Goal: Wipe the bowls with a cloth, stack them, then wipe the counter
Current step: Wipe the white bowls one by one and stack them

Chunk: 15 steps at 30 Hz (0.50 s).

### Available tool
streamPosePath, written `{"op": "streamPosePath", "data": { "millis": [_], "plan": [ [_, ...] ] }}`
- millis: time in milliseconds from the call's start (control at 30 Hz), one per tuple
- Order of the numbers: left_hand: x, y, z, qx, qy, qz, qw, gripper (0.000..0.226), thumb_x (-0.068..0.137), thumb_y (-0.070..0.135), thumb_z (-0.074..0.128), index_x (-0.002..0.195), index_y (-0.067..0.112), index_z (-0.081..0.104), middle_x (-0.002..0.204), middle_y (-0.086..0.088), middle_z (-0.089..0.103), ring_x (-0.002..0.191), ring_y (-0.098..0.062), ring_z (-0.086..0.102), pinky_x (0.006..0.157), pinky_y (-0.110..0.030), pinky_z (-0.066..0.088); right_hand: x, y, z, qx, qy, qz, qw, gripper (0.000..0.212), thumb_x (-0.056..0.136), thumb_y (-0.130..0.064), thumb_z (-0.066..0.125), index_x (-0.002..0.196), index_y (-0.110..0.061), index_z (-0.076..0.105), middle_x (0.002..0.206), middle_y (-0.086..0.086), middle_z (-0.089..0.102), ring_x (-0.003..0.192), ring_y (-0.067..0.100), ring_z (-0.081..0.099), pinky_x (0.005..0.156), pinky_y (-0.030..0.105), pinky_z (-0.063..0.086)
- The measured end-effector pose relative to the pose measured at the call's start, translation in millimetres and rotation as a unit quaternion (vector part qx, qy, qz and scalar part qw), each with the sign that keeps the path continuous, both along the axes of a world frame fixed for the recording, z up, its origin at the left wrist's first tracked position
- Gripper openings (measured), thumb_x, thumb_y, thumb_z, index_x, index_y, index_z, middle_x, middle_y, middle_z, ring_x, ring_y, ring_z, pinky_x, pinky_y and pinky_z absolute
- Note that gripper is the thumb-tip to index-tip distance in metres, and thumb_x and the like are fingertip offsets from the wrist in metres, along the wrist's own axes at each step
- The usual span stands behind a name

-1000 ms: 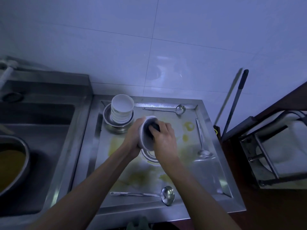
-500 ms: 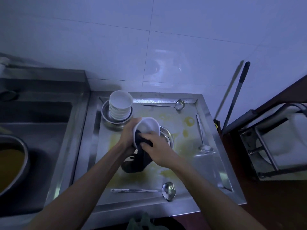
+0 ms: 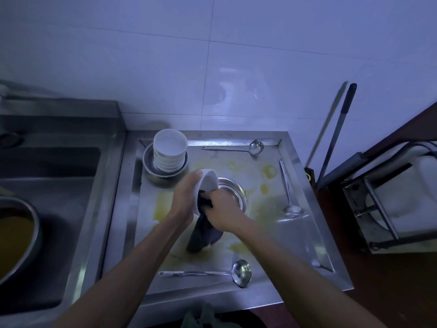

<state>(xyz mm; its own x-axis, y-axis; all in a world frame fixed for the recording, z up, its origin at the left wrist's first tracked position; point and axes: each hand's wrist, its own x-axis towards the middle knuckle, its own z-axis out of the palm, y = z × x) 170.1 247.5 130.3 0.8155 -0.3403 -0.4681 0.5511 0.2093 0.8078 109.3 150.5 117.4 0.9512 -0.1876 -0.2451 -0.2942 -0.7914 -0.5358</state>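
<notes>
From the head cam: your left hand (image 3: pixel 186 197) was wrapped around the outside of a white bowl (image 3: pixel 208 183), holding it tipped on its side above the steel counter (image 3: pixel 295 237). Your right hand (image 3: pixel 224 209) had a dark cloth (image 3: pixel 203 233) bunched in its fingers and pushed against the lower edge of that bowl, with the rest of the cloth hanging down below it toward the counter top.

Taking that held bowl as the landmark: a metal bowl (image 3: pixel 234 192) sat on the counter right behind it, partly hidden by your right hand. Up and to the left of it was the stack of white bowls (image 3: pixel 170 150), sitting inside a metal dish (image 3: pixel 151 166). One ladle (image 3: pixel 238 147) lay along the far edge beyond it, a second ladle (image 3: pixel 288 190) lay off to its right, and a third ladle (image 3: pixel 212 272) lay along the near edge below it. Yellowish stains (image 3: pixel 269 171) were smeared on the counter all around it. Well off to its left, the sink (image 3: pixel 47 209) held a metal basin (image 3: pixel 19 235) with yellow-brown liquid in it.
</notes>
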Motion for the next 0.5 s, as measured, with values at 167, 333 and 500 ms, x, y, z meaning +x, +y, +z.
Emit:
{"op": "streamPosePath", "data": {
  "millis": [167, 333, 500],
  "plan": [
    [17.7, 3.0, 10.5, -0.015, -0.016, 0.008, 1.0, 0.023, 0.075, 0.039, 0.069, 0.075, 0.017, 0.075, 0.084, -0.01, 0.065, 0.084, -0.027, 0.061, 0.077, -0.04, 0.051, -1.4, 2.2, 31.4, 0.26, -0.055, -0.044, 0.963, 0.034, 0.093, -0.007, 0.057, 0.116, -0.025, 0.072, 0.112, -0.008, 0.073, 0.107, 0.01, 0.065, 0.096, 0.026, 0.049],
    [23.0, 5.2, 15.8, -0.043, -0.014, -0.073, 0.996, 0.025, 0.095, 0.03, 0.06, 0.08, 0.013, 0.07, 0.072, -0.008, 0.066, 0.068, -0.023, 0.065, 0.063, -0.033, 0.054, -12.2, -6.9, 17.9, 0.125, -0.097, 0.036, 0.987, 0.037, 0.094, -0.012, 0.057, 0.13, -0.02, 0.064, 0.128, -0.001, 0.057, 0.116, 0.02, 0.055, 0.102, 0.034, 0.044],
    [17.7, 9.0, 7.8, -0.049, 0.013, -0.133, 0.99, 0.039, 0.102, 0.028, 0.047, 0.08, 0.012, 0.075, 0.077, -0.011, 0.071, 0.071, -0.023, 0.065, 0.068, -0.035, 0.05, -25.2, -31.0, -7.5, -0.228, -0.184, 0.156, 0.943, 0.039, 0.086, -0.017, 0.06, 0.125, -0.019, 0.064, 0.12, 0.008, 0.058, 0.107, 0.033, 0.051, 0.083, 0.047, 0.05]
  ]
}}
